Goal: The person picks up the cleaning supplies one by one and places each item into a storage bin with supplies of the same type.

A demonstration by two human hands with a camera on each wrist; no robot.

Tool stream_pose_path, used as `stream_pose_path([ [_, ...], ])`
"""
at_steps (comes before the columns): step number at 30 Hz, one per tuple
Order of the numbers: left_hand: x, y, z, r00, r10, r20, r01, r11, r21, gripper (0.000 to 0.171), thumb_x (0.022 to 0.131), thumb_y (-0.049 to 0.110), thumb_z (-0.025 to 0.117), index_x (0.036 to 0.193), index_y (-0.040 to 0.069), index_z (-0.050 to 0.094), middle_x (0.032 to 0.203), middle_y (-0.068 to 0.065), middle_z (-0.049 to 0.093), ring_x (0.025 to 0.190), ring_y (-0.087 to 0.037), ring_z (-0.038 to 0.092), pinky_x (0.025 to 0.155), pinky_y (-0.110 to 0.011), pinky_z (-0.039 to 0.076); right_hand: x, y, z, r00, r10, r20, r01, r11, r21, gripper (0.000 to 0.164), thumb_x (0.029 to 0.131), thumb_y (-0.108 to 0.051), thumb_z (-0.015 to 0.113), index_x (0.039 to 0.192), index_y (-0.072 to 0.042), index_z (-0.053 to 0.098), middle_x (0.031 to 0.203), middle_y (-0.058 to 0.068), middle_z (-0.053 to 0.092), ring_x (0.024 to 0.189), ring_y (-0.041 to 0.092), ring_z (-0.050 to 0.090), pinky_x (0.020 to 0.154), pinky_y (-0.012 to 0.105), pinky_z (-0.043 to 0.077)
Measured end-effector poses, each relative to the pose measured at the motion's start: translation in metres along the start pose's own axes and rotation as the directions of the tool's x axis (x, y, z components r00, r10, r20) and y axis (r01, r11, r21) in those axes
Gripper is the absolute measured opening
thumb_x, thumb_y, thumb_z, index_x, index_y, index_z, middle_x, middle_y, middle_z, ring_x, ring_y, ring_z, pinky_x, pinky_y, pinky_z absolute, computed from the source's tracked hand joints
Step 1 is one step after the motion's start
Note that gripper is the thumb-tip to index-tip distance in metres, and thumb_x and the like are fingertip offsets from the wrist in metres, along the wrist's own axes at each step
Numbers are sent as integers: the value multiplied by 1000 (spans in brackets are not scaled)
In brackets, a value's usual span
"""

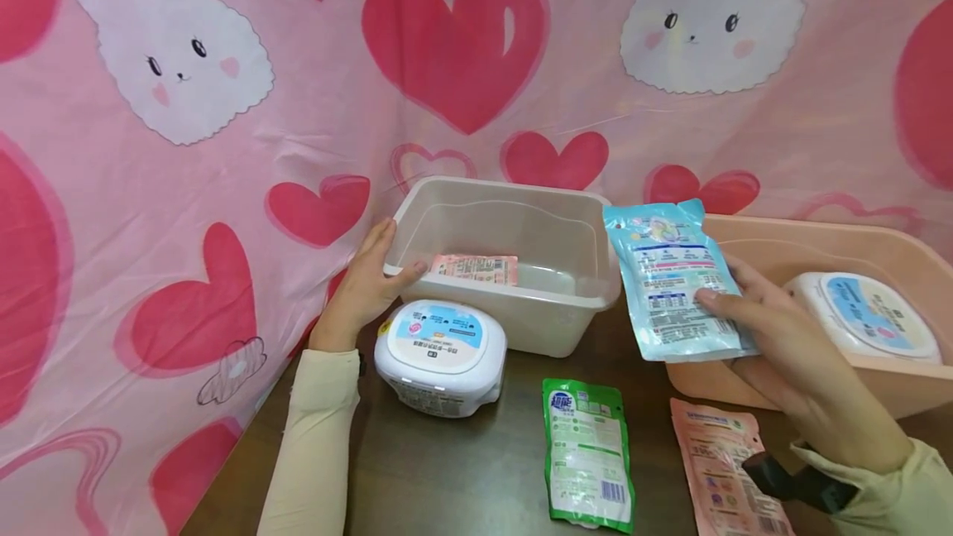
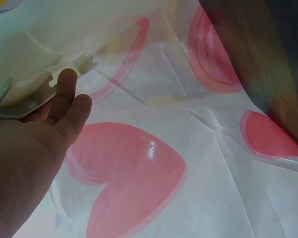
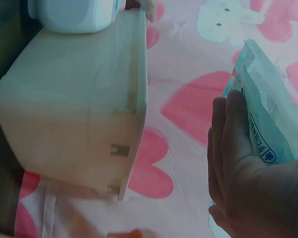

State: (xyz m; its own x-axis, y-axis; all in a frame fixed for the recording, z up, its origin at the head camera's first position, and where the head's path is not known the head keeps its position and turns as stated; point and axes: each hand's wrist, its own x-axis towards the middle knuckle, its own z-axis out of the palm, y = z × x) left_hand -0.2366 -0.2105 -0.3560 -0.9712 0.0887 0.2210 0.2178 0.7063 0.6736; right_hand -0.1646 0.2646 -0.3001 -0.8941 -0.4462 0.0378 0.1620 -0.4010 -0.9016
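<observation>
My right hand [image 1: 789,346] holds a light blue printed pouch [image 1: 666,271] upright, thumb on its printed face and fingers behind. The pouch is raised in front of the gap between a beige plastic bin [image 1: 521,317] and a peach bin [image 1: 811,246]. In the right wrist view the pouch [image 3: 270,111] shows edge-on against the palm. With my left hand [image 1: 361,292] I grip the beige bin's left rim, thumb over the edge and fingers along the outside. A pink pouch [image 1: 476,269] lies inside that bin.
A white lidded tub [image 1: 439,362] stands before the beige bin. Another white tub [image 1: 871,317] sits in the peach bin. A green pouch [image 1: 588,453] and a second pink pouch [image 1: 722,461] lie on the dark wooden table [image 1: 447,478]. Pink heart-and-rabbit cloth [image 1: 313,89] hangs behind.
</observation>
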Motion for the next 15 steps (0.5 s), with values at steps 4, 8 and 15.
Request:
stream_pose_path([
  [4,1,1,1,1000,16,-1,-16,1000,-7,99,90,59,65,163,11,18,166,-10,15,146,-36,23,112,-64,26,11,-1,6,1000,8,-27,-7,1000,23,64,107,0,41,159,-18,8,124,10,64,100,26,70,80,39,59],
  [8,1,2,1,1000,11,-2,-11,1000,-12,100,89,60,65,163,12,18,167,-9,15,147,-35,22,113,-64,26,23,-2,14,1000,9,-22,-8,999,40,63,106,-1,42,158,-17,9,125,10,63,101,26,69,81,39,59],
  [15,-1,1,0,1000,-11,0,11,1000,-9,100,89,61,65,163,14,16,167,-8,14,147,-36,22,113,-65,25,46,0,30,1000,7,4,-7,999,38,53,106,-2,45,153,-12,21,125,9,64,102,24,70,82,36,59],
])
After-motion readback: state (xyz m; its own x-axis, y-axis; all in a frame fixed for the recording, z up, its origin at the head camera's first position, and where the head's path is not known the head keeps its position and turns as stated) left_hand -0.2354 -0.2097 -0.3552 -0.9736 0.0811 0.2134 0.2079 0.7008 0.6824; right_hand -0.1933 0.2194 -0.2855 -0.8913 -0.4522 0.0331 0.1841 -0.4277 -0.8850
